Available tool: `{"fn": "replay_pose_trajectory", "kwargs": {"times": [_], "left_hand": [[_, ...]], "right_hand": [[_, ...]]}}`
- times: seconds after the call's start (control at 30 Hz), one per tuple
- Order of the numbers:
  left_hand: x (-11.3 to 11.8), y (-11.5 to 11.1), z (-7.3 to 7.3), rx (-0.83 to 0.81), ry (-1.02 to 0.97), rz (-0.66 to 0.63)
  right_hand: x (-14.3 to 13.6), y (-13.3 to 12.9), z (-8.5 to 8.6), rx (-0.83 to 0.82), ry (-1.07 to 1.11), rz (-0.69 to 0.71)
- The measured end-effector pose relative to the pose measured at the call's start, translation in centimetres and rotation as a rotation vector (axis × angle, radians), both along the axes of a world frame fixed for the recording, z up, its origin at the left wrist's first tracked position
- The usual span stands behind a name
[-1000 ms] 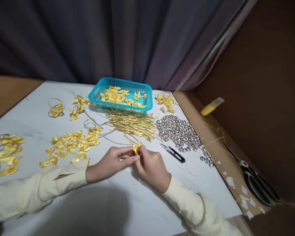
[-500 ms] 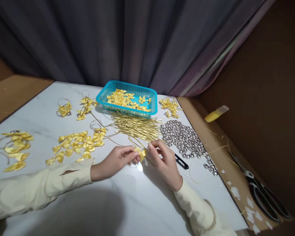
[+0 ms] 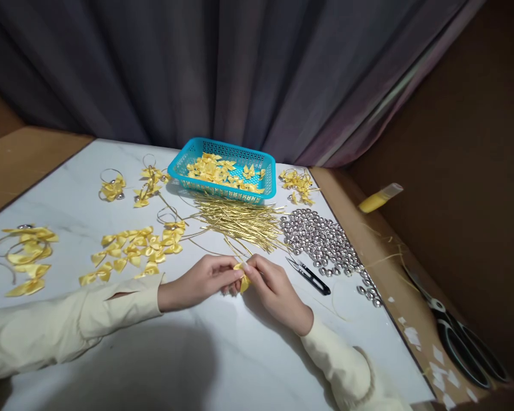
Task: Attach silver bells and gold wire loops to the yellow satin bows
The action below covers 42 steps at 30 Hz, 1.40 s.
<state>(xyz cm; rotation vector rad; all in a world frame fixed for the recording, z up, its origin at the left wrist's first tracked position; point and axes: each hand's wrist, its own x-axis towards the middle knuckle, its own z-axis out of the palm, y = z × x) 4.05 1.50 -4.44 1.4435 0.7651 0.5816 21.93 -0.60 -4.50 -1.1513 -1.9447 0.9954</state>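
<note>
A yellow ribbon bow [image 3: 244, 281] is pinched between both hands just above the white tabletop. My left hand [image 3: 212, 277] grips its left side with thumb and fingers closed. From the other side, my right hand [image 3: 274, 285] has its thumb and forefinger closed on the bow, close to the left fingertips. Behind the hands lies a pile of gold cords [image 3: 240, 222], and a few cord ends reach toward the fingers. Whether a cord is in the grip is hidden. More yellow bows [image 3: 132, 248] lie spread to the left of my left hand.
A blue basket [image 3: 184, 184] with yellow bows stands at the back. Silver bells or beads [image 3: 319, 237] are heaped at right, beside small thread snips [image 3: 310, 277]. Large scissors [image 3: 458, 337] and a yellow tube [image 3: 379, 198] are at the right edge. Bows on rings [image 3: 29, 257] lie far left.
My right hand has moved left and closed in on the bow, which now looks turned and more covered by fingers. The thread snips show more fully. My left hand has barely moved.
</note>
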Motion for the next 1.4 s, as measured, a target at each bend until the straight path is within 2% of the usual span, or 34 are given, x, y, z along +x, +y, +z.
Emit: {"fn": "replay_pose_trajectory", "kwargs": {"times": [0.23, 0.47, 0.83, 1.03, 1.2, 1.4], "left_hand": [[0.09, -0.11, 0.10, -0.063, -0.010, -0.006], [0.09, -0.05, 0.00, -0.057, 0.019, 0.001], [0.32, -0.17, 0.24, -0.077, 0.053, 0.009], [0.11, -0.04, -0.20, 0.006, 0.073, 0.020], [0.12, -0.12, -0.10, 0.005, 0.083, 0.004], [0.12, -0.06, 0.27, -0.062, 0.053, -0.013]], "right_hand": [[-0.18, -0.08, -0.20, -0.043, 0.031, -0.075], [-0.33, 0.16, -0.28, -0.139, 0.066, -0.175], [-0.10, -0.13, 0.35, -0.238, 0.101, -0.112], [0.27, 0.10, 0.37, -0.158, 0.047, -0.076], [0.20, 0.07, 0.12, -0.043, 0.009, -0.038], [-0.01, -0.05, 0.03, -0.005, 0.006, -0.106]]}}
